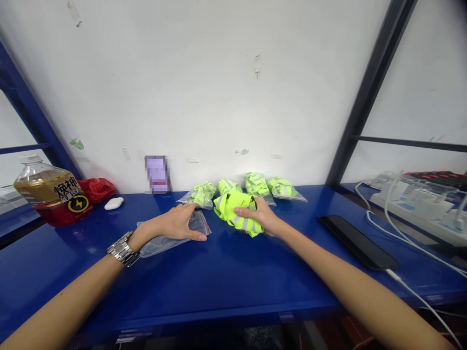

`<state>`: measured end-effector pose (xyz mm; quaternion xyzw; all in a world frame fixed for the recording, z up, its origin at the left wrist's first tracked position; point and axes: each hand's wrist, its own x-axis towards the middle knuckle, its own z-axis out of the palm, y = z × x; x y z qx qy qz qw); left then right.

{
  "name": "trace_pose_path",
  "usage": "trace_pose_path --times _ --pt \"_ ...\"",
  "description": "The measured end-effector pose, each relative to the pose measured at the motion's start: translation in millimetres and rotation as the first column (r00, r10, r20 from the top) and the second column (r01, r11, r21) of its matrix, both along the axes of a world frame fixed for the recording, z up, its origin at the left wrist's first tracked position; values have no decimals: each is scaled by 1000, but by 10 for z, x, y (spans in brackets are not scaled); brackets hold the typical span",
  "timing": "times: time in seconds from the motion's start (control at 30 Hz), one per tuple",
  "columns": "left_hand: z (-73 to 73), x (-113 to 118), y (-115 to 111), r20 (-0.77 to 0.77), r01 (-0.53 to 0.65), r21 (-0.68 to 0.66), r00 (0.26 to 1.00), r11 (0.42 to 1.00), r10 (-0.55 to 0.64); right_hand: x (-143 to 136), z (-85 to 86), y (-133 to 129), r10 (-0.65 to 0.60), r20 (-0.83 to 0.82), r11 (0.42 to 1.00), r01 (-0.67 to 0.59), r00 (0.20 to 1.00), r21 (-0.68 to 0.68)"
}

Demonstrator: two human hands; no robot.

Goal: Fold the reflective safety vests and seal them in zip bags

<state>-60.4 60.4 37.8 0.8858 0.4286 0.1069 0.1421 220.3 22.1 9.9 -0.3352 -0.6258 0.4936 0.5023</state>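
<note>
Blue and glossy, the tabletop [219, 287] runs from its near edge back beneath both hands, and looks smooth enough for plastic film to slide on. The left hand [171, 223], with a metal watch [124, 249] at its wrist, lies palm down over a clear zip bag [156, 246], thumb and fingers spread apart rather than closed. That bag is flat, thin and limp; it probably skids or creases under a light push, and its striped zip edge, turned toward the middle, seems the firmest part to pinch. Just beyond the bag's right end, the right hand [268, 218] grasps a fluorescent yellow bundle [229, 209] from its right side, thumb across the near face. Crumpled, with grey bands that look reflective, the bundle is likely light, soft and hard to damage, but springy, so loose folds may puff out; a broad grip around its middle should hold it better than a tug on one flap. Behind it, near the wall [204, 97], sits a row of similar bundles [257, 184], at least some in clear bags; the second from the left is too hidden to tell. To their left, a phone [156, 175] stands upright against the wall.
</note>
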Motion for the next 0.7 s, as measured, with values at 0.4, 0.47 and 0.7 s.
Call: trace_pose_path --times 0.4,0.47,0.7 --pt "49 227 -132 -172 102 0 980 995 -101 -4 39 -11 9 -31 996 -11 999 -90" --pt "75 264 -186 -76 144 130 988 981 -135 19 60 -15 11 -52 989 -19 999 -150" --pt "103 429 -262 -18 142 643 985 752 -171 126 172 -56 84 -44 978 -91 995 -188"
